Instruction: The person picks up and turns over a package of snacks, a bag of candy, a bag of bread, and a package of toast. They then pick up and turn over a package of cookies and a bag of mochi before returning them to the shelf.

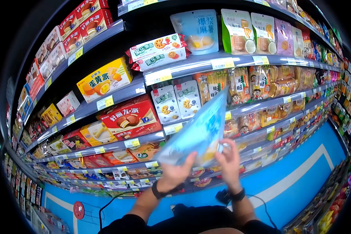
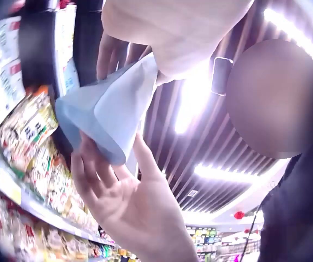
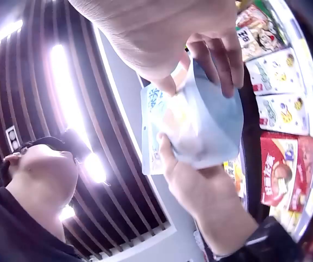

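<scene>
A light blue snack pouch (image 1: 201,130) is held tilted in front of the shelves, slightly blurred in the head view. My left hand (image 1: 175,169) grips its lower left edge, thumb on the near face and the other fingers behind. On the other side, my right hand (image 1: 228,160) pinches the lower right corner. The pouch's bottom fold (image 2: 104,123) faces the left wrist camera, with the right hand's fingers (image 2: 93,174) against it. In the right wrist view, blue lettering and a pale food picture show on the pouch (image 3: 195,120).
A similar blue pouch (image 1: 197,33) stands on the upper shelf beside white and green pouches (image 1: 238,33). Below are white blueberry-print bags (image 1: 187,99), a red pie box (image 1: 130,117) and a yellow box (image 1: 104,80). Shelf edges (image 1: 191,67) carry price tags. A black cable (image 1: 105,206) hangs by the left arm.
</scene>
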`<control>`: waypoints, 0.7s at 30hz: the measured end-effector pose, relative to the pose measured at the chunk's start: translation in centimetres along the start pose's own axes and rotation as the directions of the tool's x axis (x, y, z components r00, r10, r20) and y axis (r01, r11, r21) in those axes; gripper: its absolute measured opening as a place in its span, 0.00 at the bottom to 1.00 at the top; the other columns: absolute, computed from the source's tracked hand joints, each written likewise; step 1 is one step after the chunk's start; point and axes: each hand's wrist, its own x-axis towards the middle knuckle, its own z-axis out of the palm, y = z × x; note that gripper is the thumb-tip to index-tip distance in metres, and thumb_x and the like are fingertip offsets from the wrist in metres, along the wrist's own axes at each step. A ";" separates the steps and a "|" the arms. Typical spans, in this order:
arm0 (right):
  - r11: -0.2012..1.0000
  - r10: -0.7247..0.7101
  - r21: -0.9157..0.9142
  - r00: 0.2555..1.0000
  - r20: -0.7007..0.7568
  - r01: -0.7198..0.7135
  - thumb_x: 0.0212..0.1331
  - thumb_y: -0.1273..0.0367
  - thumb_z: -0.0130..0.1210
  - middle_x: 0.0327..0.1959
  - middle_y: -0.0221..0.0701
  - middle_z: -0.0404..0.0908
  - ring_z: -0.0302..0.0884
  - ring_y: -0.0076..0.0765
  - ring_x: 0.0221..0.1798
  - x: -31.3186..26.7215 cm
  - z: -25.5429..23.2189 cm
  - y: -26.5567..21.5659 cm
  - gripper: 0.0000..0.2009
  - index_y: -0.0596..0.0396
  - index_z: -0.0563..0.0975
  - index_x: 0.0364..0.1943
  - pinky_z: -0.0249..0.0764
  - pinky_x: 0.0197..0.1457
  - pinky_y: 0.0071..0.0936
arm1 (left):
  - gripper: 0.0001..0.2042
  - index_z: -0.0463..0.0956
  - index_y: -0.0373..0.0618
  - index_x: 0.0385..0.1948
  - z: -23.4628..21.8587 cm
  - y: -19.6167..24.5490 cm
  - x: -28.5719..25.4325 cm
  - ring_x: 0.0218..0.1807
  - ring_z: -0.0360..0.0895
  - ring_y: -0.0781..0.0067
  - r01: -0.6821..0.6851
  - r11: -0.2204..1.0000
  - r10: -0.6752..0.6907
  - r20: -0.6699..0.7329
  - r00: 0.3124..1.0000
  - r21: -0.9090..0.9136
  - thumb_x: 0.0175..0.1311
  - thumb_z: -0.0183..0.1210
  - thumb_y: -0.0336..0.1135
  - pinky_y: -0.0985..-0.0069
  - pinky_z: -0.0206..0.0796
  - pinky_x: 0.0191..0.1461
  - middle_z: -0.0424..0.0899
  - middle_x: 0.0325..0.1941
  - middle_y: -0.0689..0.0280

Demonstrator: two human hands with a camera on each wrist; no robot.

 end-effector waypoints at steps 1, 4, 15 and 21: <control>0.999 0.007 -0.048 0.998 0.060 -0.005 0.59 0.75 0.58 0.48 0.44 0.78 0.76 0.33 0.50 1.5 -0.5 -1.0 0.27 0.56 0.58 0.59 0.74 0.53 0.30 | 0.11 0.78 0.29 0.40 -0.4 1.1 2.1 0.35 0.80 0.77 -0.098 0.990 0.097 0.009 0.995 0.104 0.58 0.62 0.26 0.79 0.71 0.39 0.83 0.32 0.61; 0.996 -0.026 -0.075 0.974 0.225 0.043 0.56 0.73 0.62 0.50 0.52 0.77 0.77 0.40 0.53 6.8 -1.2 -5.1 0.41 0.55 0.45 0.68 0.74 0.55 0.35 | 0.08 0.80 0.34 0.34 -1.3 2.4 7.5 0.25 0.76 0.80 -0.035 0.987 0.028 0.046 0.999 0.160 0.57 0.64 0.28 0.82 0.64 0.29 0.81 0.23 0.64; 0.686 -0.281 -0.669 0.953 0.116 0.284 0.57 0.60 0.61 0.20 0.31 0.80 0.74 0.20 0.16 23.2 -1.0 -12.9 0.23 0.66 0.75 0.49 0.68 0.19 0.18 | 0.13 0.78 0.37 0.42 4.1 -2.7 28.7 0.37 0.76 0.83 -0.167 0.964 0.185 0.070 0.980 -0.209 0.62 0.62 0.37 0.84 0.67 0.43 0.83 0.38 0.67; 0.563 -0.359 -0.789 0.933 0.036 0.247 0.58 0.62 0.59 0.19 0.32 0.82 0.76 0.23 0.15 29.0 0.0 -13.0 0.13 0.60 0.82 0.33 0.70 0.20 0.23 | 0.15 0.82 0.38 0.37 6.3 -4.7 33.5 0.33 0.83 0.67 -0.201 0.907 0.219 -0.007 0.976 0.371 0.58 0.63 0.42 0.71 0.71 0.40 0.86 0.31 0.57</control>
